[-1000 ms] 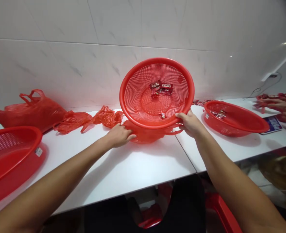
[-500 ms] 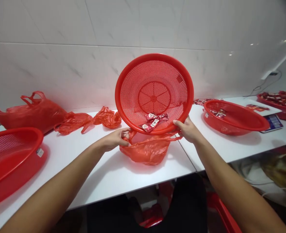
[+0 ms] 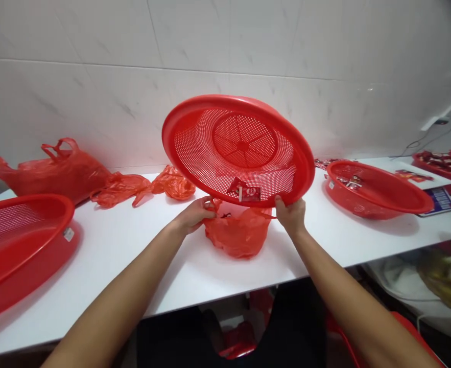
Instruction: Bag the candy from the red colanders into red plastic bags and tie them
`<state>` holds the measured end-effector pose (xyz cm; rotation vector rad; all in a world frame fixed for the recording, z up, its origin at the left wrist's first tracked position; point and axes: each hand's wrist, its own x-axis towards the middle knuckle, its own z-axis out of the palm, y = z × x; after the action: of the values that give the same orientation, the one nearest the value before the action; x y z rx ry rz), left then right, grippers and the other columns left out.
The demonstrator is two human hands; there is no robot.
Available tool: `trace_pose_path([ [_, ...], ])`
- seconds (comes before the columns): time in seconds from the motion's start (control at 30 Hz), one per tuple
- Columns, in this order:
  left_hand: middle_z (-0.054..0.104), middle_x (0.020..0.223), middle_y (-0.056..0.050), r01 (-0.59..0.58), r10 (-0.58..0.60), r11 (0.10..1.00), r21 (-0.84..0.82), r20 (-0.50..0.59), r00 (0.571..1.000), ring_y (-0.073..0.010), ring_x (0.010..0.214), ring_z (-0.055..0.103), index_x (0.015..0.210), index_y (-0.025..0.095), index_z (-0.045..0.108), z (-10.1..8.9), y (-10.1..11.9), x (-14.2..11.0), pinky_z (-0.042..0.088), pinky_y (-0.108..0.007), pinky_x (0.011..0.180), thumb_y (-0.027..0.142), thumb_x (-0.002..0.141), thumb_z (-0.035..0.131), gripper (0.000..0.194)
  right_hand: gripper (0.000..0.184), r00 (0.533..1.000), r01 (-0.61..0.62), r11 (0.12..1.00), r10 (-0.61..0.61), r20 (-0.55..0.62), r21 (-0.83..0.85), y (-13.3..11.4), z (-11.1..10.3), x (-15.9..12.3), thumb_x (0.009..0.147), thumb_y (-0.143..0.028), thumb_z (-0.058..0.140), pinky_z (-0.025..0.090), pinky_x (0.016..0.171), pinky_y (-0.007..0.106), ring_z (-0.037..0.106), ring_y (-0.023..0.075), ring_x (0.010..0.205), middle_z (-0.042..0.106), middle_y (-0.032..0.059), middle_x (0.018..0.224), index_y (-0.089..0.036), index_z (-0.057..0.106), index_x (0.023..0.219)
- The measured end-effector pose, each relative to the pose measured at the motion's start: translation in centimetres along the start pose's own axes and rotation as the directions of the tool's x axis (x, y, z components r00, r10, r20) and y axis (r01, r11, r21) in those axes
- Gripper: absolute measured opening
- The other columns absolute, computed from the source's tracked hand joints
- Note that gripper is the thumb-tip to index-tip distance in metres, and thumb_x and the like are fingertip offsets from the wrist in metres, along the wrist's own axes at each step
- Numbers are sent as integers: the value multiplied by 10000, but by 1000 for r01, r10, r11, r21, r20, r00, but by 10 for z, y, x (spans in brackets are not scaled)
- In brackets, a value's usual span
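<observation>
A red plastic colander [image 3: 244, 138] is tipped steeply toward me above an open red plastic bag [image 3: 238, 237] on the white table. A few small red wrapped packets [image 3: 249, 193] lie at the colander's lower rim. My right hand [image 3: 291, 214] is closed on that rim at the right, and a bag handle stretches to its fingers. My left hand [image 3: 196, 213] pinches the left edge of the bag's mouth, just under the rim. Something dark shows inside the bag; the rest of its contents is hidden.
At the left stand another red colander [image 3: 49, 250] and a filled red bag [image 3: 62, 171]. Crumpled red bags [image 3: 173, 183] lie by the wall. To the right are a red basin [image 3: 378, 189] with some packets, a scale [image 3: 437, 200] and a heaped red container [image 3: 445, 163].
The colander has tipped further forward and down over the bag. Fewer packets show at its rim, and something dark is now visible in the bag's mouth.
</observation>
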<state>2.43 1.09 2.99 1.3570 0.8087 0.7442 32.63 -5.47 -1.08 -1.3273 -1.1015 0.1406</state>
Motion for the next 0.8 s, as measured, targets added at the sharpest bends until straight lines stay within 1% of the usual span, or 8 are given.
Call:
trace_pose_path([
  [0.17, 637, 779, 40, 36, -35, 999, 12, -68, 997, -138, 712, 635, 1545, 135, 449, 8, 1, 5, 503, -289, 682, 47, 597, 825, 1024, 234, 990, 26, 998, -35, -133, -65, -14, 7, -5, 846, -436, 635, 596, 765, 402, 722, 278, 756, 716, 82, 748, -223, 645, 749],
  [0.23, 582, 749, 69, 20, -10, 995, 98, -102, 995, -126, 696, 601, 1582, 159, 399, 9, -5, 7, 473, -267, 655, 68, 607, 829, 1069, 219, 970, -38, 998, 23, -242, -58, -18, 8, -7, 860, -408, 620, 607, 764, 397, 727, 272, 767, 727, 90, 780, -209, 662, 777],
  [0.3, 527, 722, 88, 11, 15, 977, 213, -120, 993, -113, 654, 552, 1590, 182, 389, 7, -13, 7, 423, -243, 602, 92, 620, 818, 1063, 190, 943, -158, 987, 160, -293, 28, -15, 6, -5, 865, -373, 607, 624, 727, 382, 733, 263, 782, 742, 91, 832, -199, 673, 825],
  [0.4, 524, 774, 74, -5, 62, 928, 372, -141, 988, -112, 657, 534, 1584, 201, 395, 0, -20, 2, 377, -230, 562, 108, 610, 795, 1057, 127, 879, -370, 898, 422, -223, 240, 2, -2, 5, 838, -321, 617, 646, 647, 350, 739, 241, 770, 739, 74, 848, -196, 640, 838],
  [0.47, 523, 835, 59, -19, 92, 901, 433, -149, 985, -115, 692, 536, 1609, 203, 363, -5, -20, -4, 390, -232, 577, 125, 618, 783, 1079, 75, 824, -459, 820, 537, -182, 341, 19, -11, 17, 808, -267, 623, 658, 633, 338, 734, 218, 724, 712, 47, 783, -196, 601, 802],
  [0.57, 507, 876, 51, -7, 92, 884, 467, -159, 983, -112, 715, 523, 1665, 198, 264, -8, -16, -13, 411, -237, 604, 145, 641, 760, 1139, 46, 766, -541, 751, 626, -145, 379, 42, -24, 41, 793, -207, 617, 647, 585, 311, 705, 183, 598, 670, 6, 686, -200, 575, 809],
  [0.7, 504, 873, 45, -1, 83, 897, 442, -166, 983, -116, 718, 515, 1671, 207, 264, -6, -18, -20, 414, -234, 601, 136, 633, 751, 1148, 106, 701, -651, 670, 711, -55, 356, 58, -34, 75, 810, -194, 627, 604, 519, 289, 672, 176, 491, 684, 7, 644, -213, 567, 896],
  [0.8, 502, 864, 44, -22, 100, 903, 428, -162, 982, -125, 728, 519, 1666, 219, 281, -4, -22, -23, 420, -234, 607, 138, 640, 748, 1130, 115, 698, -667, 659, 716, -20, 347, 64, -37, 89, 840, -204, 615, 608, 540, 311, 686, 189, 500, 698, 21, 648, -215, 549, 932],
])
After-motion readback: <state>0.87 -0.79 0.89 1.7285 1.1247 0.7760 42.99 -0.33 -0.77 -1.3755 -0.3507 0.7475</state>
